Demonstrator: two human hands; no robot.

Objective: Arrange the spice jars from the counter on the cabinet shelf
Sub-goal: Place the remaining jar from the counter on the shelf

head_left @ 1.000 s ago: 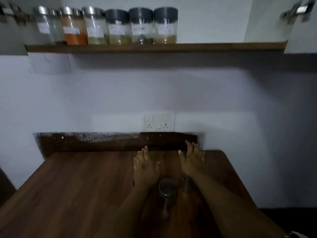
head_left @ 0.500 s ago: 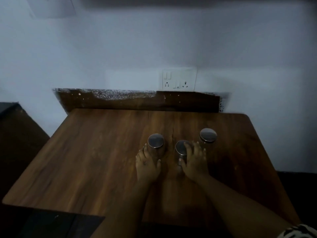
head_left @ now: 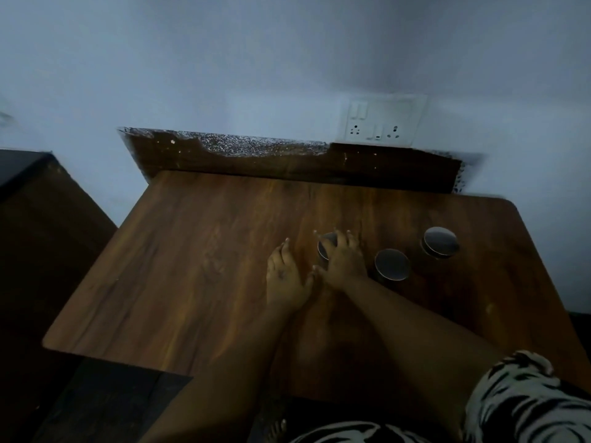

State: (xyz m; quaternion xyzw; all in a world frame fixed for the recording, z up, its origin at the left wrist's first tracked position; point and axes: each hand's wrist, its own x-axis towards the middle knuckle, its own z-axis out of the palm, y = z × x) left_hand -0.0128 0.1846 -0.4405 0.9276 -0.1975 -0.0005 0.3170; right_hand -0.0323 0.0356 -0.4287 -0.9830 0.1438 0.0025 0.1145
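Fingers (head_left: 343,243) of the right hand (head_left: 342,263) curl over the top of the leftmost spice jar (head_left: 323,247), covering most of its lid; only the left edge of the lid and a sliver of the glass below it show past the knuckles. Thumb lies toward the near side of that jar, tip close to the left hand (head_left: 285,280). Left hand lies flat on the wooden counter (head_left: 192,266) just left of the gripped jar, fingers straight and slightly spread, holding nothing; whether a fingertip touches the jar, cannot tell in this dim light. Middle jar (head_left: 392,264) stands upright just right of the right wrist, round metal lid facing up. Third jar (head_left: 441,242) stands upright farther right and a little nearer the wall, apart from the middle one. All three sit on the right half of the counter, in a loose row slanting toward the back right. Both forearms cross the near edge of the counter; a black-and-white patterned sleeve (head_left: 527,401) shows at lower right. Behind the counter, a dark backsplash strip (head_left: 287,161) with a speckled, chipped upper edge runs along the pale wall (head_left: 224,59). White switch and socket plate (head_left: 382,121) sits on the wall above the strip's right part. Dark furniture (head_left: 41,219) stands to the left of the counter.
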